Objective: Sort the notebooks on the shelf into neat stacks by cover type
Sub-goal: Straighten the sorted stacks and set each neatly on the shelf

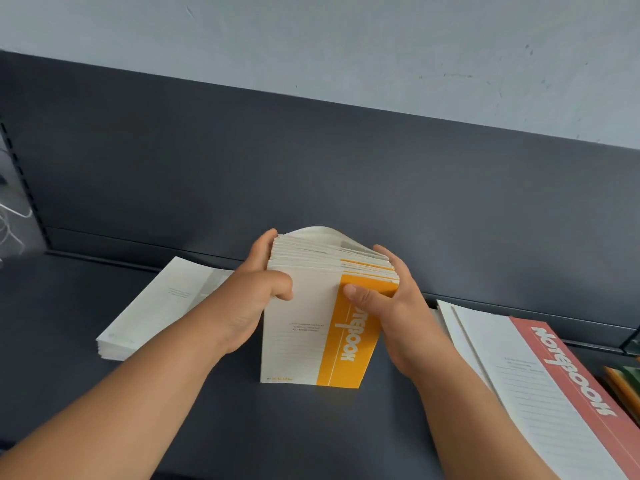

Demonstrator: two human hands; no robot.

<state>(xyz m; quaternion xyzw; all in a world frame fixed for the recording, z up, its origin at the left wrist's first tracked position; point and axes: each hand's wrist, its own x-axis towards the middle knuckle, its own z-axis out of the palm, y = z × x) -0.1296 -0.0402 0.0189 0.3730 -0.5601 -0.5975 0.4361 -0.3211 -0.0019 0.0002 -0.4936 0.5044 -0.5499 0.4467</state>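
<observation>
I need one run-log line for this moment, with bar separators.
left hand: grips orange notebooks | right hand: grips them too | state: standing on shelf

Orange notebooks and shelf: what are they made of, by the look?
Orange notebooks: paper pages in thin card covers, matte. The page edges fan out at the top and the rear cover curls over.
Shelf: probably painted sheet metal, dark grey with a satin finish. It shows a soft sheen, and there is a slotted upright at the left. Laminate cannot be ruled out.
</observation>
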